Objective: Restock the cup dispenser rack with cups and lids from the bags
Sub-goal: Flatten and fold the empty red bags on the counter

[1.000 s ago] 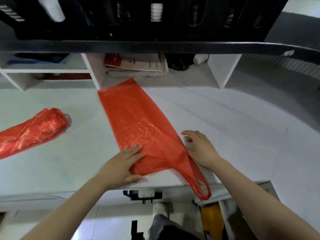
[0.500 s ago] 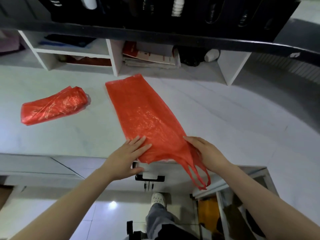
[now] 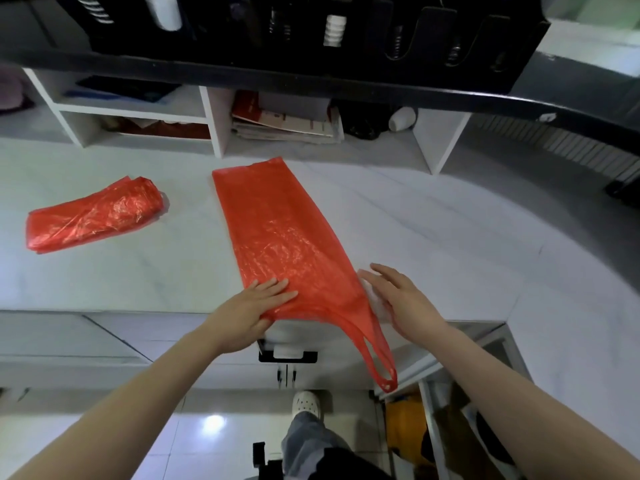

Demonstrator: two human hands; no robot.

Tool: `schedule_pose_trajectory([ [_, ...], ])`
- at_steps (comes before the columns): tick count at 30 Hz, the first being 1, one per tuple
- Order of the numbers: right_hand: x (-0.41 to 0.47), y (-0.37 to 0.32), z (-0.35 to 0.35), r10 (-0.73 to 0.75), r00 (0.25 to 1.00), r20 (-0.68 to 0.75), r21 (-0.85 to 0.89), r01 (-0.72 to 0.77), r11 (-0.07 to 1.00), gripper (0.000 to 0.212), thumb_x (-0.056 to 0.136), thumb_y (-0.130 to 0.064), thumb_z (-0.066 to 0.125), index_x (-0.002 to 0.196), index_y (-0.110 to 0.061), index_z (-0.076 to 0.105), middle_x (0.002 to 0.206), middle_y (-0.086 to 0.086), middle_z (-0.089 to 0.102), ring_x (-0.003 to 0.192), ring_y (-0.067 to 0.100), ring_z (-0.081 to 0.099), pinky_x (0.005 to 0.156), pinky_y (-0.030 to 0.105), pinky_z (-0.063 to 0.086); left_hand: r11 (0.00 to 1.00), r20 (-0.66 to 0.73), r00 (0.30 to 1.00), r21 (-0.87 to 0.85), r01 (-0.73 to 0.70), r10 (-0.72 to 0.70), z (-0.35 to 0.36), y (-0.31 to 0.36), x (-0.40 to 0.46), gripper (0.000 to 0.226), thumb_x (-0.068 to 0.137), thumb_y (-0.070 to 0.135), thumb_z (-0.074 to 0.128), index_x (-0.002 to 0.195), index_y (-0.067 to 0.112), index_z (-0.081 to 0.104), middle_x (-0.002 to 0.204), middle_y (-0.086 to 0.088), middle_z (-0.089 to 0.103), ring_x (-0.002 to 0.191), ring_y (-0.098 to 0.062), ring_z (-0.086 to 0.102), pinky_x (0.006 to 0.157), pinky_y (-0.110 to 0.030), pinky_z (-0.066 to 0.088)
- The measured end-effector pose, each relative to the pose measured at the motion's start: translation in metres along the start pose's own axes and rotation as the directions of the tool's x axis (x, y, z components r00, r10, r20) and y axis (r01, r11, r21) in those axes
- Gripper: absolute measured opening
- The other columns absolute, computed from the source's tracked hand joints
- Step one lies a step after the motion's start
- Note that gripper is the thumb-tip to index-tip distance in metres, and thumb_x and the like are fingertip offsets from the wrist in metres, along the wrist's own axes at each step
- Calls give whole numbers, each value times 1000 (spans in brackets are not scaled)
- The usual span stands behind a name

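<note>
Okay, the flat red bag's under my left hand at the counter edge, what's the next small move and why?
Probably fold it up. The flat red bag looks empty, its handles hang off the counter, and the other red bag already lies bundled. The left hand pins the near edge; the right hand hovers open beside it, placed to take the handles.

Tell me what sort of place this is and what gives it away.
Probably behind a drinks or cafe service counter: a black cup dispenser rack with spring slots holds a white stack of cups above a white countertop, with cubby shelves of papers behind.
</note>
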State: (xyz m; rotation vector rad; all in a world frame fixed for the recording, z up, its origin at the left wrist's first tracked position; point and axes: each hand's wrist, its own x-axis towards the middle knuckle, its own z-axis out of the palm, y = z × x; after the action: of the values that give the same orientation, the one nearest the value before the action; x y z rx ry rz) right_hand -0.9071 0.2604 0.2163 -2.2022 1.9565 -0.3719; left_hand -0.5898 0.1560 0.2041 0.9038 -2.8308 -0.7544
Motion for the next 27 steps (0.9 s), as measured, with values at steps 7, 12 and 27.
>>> schedule_pose_trajectory([
  [7,18,-31,-8,2,999,-47,153,6,988,60,83,-75,44,138,-55,33,144,-30,32,123,-20,35,101,9,33,693,38,955,-679,241,-295,-17,2,-1,36,97,31,45,131,26,56,135,3,57,131,-15,46,115,-42,28],
  [12,35,-50,-11,109,989,-96,197,-89,976,38,85,-78,36,122,-78,25,131,-55,22,128,-15,30,99,17,31,591,50,961,-780,208,-272,-20,4,-1,30,97,27,45,119,20,63,119,1,68,116,-14,60,110,-44,37],
  [27,66,-39,-21,288,921,262,317,-364,876,31,94,-36,57,113,-14,68,107,-2,69,96,17,62,85,27,46,519,31,919,-817,250,-394,-20,-7,-6,39,89,53,51,100,22,73,111,8,70,108,-7,62,97,-23,39],
])
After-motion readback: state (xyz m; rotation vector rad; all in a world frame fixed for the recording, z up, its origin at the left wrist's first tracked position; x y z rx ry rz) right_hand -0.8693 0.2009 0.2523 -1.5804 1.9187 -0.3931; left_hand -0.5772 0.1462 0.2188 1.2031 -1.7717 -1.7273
